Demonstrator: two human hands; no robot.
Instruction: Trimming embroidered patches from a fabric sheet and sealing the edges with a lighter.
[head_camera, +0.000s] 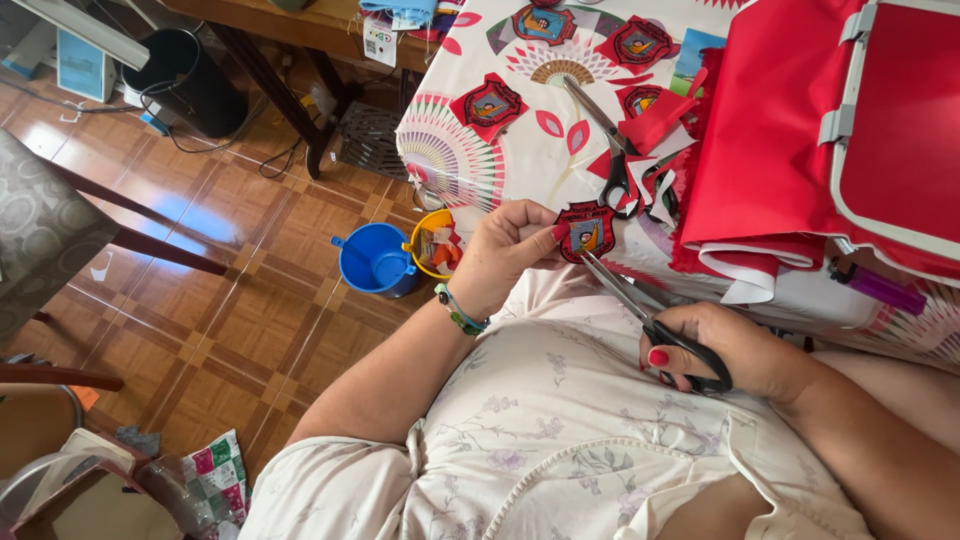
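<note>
My left hand (505, 250) pinches a small red embroidered badge (585, 230) by its left edge, just off the table's near edge. My right hand (735, 350) grips black-handled scissors (650, 320), fingers through the loops, blades pointing up-left at the bottom of the badge. Several similar red badges (489, 105) lie on the patterned tablecloth (460, 160). A second pair of scissors (610, 150) rests on the table among red fabric scraps (655, 120).
Folded red cloth (770, 150) and a red case with grey trim (900, 110) fill the table's right side. A purple lighter (885, 288) lies near its edge. On the tiled floor stand a blue bucket (372, 260) and a yellow bucket (435, 245). A black bin (190, 80) sits further back.
</note>
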